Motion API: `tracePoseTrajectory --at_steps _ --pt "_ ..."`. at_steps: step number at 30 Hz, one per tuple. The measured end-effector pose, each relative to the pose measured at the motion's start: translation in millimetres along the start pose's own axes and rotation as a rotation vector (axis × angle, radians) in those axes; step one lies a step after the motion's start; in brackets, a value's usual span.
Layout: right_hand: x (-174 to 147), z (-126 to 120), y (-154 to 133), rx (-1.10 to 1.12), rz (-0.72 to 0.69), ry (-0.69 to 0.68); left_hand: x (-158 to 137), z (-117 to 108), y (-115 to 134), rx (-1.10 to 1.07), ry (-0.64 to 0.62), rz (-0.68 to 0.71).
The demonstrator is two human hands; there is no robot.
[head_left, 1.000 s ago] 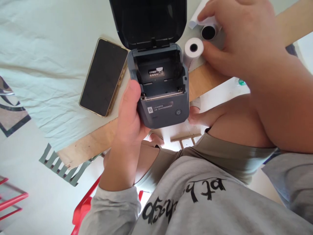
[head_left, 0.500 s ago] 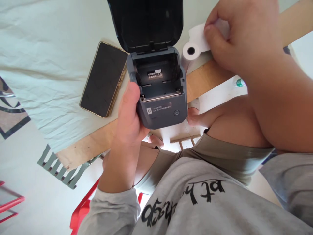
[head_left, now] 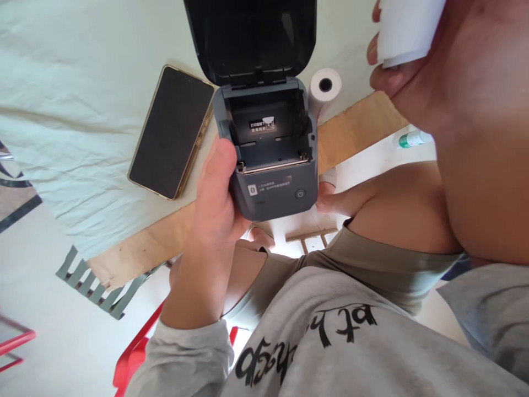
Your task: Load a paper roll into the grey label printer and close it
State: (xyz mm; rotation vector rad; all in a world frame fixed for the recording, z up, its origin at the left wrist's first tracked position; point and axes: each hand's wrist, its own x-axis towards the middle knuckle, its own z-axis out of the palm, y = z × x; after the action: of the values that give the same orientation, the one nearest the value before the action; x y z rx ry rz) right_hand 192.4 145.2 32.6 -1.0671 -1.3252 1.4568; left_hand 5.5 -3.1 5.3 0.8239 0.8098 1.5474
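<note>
My left hand [head_left: 217, 198] grips a small dark grey printer [head_left: 270, 165] from its left side, held above my lap. Its black lid [head_left: 250, 38] stands open and the paper bay is empty. My right hand [head_left: 433, 60] is raised at the top right, shut on a white paper roll [head_left: 407, 27] that is partly cut off by the frame edge. A second white paper roll [head_left: 325, 85] lies on the table just right of the printer's hinge, apart from both hands.
A black phone [head_left: 171, 132] with a gold rim lies face up on the pale cloth, left of the printer. A wooden table edge [head_left: 355, 127] runs diagonally. A green-tipped pen [head_left: 413, 139] lies low at right. Red frame parts [head_left: 136, 353] sit at the lower left.
My right hand has lifted one paper roll off the table, up and to the right. The other roll stays on the table. The printer has barely moved.
</note>
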Motion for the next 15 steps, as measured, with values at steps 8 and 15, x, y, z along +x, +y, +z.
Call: tracePoseTrajectory --at_steps 8,15 --pt "-36.1 20.1 -6.3 -0.174 -0.311 -0.272 1.4 -7.8 -5.5 0.076 0.073 -0.045" --pt "-11.1 0.5 1.4 0.074 0.054 -0.104 12.8 -0.6 -3.9 0.099 0.116 -0.173"
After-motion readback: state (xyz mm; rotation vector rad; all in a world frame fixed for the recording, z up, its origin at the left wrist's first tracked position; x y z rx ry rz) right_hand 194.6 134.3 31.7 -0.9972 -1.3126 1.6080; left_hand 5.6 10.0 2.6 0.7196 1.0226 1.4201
